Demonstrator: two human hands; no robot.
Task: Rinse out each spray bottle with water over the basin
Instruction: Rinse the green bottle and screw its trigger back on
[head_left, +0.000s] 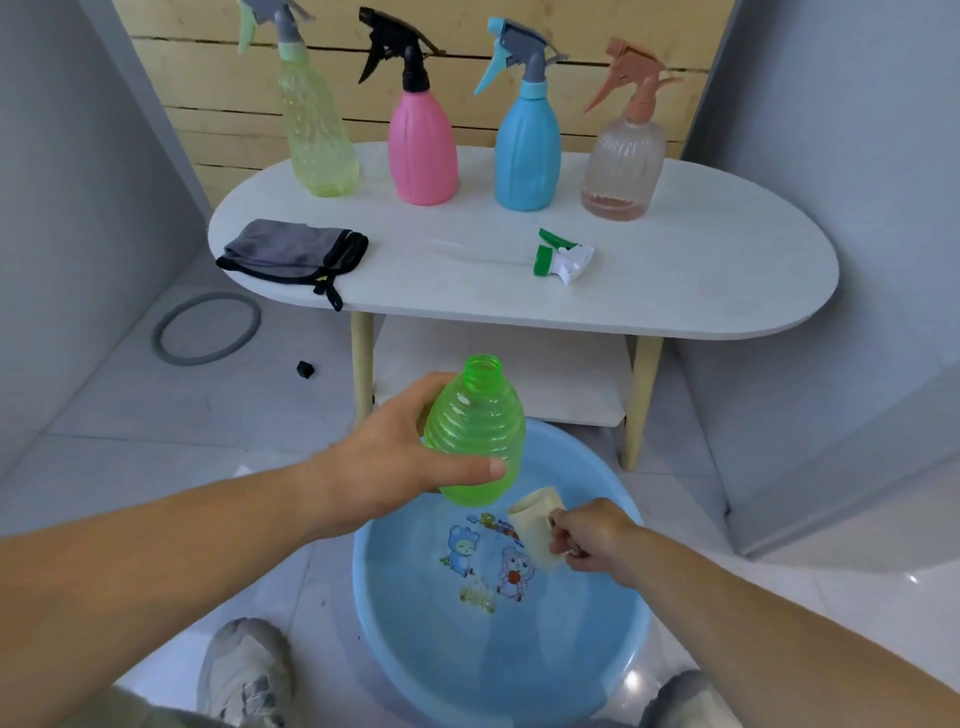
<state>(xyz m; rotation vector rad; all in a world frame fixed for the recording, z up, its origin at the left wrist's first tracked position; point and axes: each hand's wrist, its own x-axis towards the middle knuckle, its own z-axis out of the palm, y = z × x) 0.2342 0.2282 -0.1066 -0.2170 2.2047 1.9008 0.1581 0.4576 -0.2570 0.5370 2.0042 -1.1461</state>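
My left hand (395, 457) grips an open green ribbed bottle (475, 431), held roughly upright above the far rim of the blue basin (395, 644). Its green-and-white spray head (563, 257) lies on the white table with its tube pointing left. My right hand (592, 535) pinches a small cream cup (535, 525) by its handle, tilted over the basin just below the bottle. The basin holds water and shows cartoon figures on its bottom. Several capped spray bottles stand at the table's back: yellow-green (317, 140), pink (422, 145), blue (527, 150) and clear peach (621, 166).
The oval white table (701, 280) stands beyond the basin on wooden legs, with a lower shelf. A folded grey cloth (291, 249) lies on its left end. A grey ring (207, 328) and a small black cap (305, 369) lie on the tiled floor. My shoes flank the basin.
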